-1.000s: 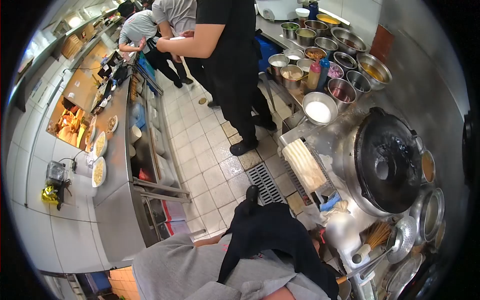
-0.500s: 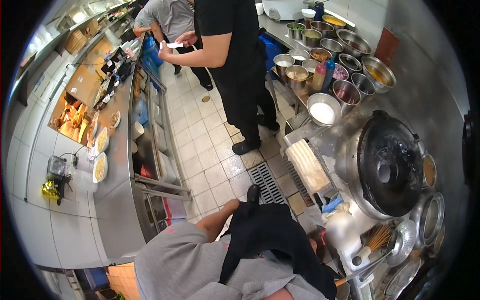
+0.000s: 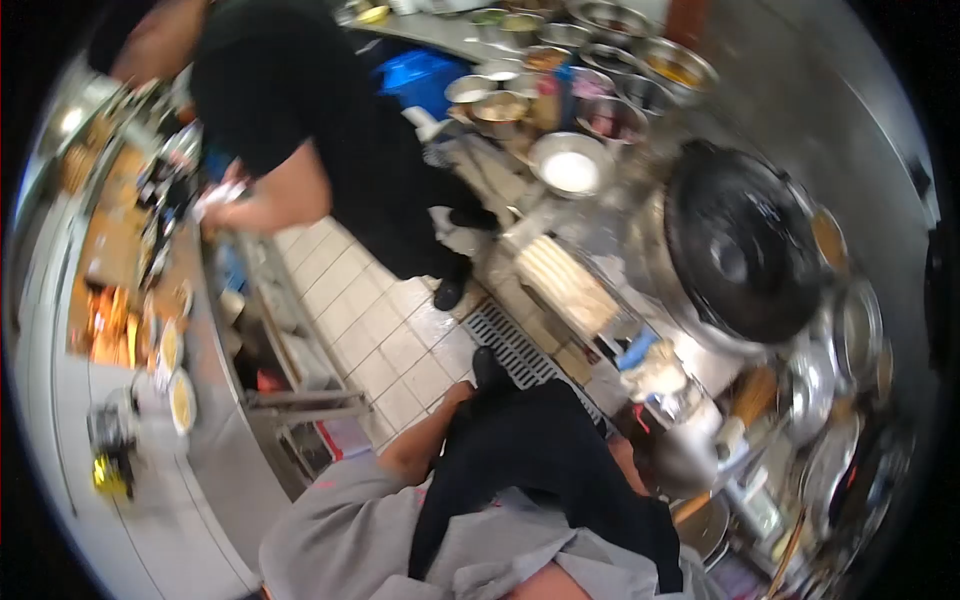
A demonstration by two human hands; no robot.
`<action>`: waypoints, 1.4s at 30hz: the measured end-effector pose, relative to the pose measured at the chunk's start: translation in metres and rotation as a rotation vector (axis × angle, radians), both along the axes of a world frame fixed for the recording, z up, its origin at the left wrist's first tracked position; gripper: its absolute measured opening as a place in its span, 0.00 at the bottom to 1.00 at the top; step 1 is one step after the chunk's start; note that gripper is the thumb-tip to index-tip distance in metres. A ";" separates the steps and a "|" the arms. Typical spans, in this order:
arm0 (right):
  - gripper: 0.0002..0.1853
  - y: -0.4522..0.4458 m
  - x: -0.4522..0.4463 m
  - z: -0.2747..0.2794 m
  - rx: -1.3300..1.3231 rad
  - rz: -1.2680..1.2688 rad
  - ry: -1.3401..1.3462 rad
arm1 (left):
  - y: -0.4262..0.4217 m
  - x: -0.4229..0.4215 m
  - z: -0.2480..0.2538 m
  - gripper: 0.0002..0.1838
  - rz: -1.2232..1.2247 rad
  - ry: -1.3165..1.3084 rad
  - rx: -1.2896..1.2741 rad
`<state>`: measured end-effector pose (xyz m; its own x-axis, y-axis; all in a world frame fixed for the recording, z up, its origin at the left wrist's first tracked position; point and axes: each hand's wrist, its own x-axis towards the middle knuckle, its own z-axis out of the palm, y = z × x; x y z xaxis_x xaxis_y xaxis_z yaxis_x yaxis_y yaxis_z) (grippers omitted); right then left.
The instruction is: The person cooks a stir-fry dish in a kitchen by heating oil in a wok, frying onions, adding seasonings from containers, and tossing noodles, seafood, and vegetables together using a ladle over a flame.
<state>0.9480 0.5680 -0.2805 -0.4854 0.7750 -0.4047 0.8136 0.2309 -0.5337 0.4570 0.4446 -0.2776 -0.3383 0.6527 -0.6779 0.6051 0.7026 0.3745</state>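
My left hand (image 3: 461, 392) hangs low beside the black apron (image 3: 560, 450), close to its upper left edge. Its fingers are blurred and mostly hidden by the cloth. On the other side of the apron, a strip of my right arm (image 3: 626, 462) shows, with the hand's fingers out of sight. Nearest to that arm are a pot (image 3: 705, 525) with a wooden handle in it, and a crumpled pale cloth (image 3: 655, 372) beside a blue cloth (image 3: 636, 348). A large black wok (image 3: 740, 245) sits on the stove to my right.
A person in black (image 3: 300, 110) stands ahead by the left counter (image 3: 225, 400). Plates of food (image 3: 182, 402) line its wall side. A folded white towel (image 3: 565, 285), a bowl of white contents (image 3: 570, 172), several ingredient bowls, a bamboo brush (image 3: 752, 400) and a strainer (image 3: 808, 385) are at right.
The view has turned and blurred, shifting the stove leftward and up. The person in black appears closer and further left, bent toward the counter. My left hand stays beside the apron.
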 end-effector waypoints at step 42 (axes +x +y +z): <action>0.13 0.009 -0.003 -0.090 -0.091 0.111 -0.215 | 0.014 -0.036 0.036 0.19 0.111 0.072 0.013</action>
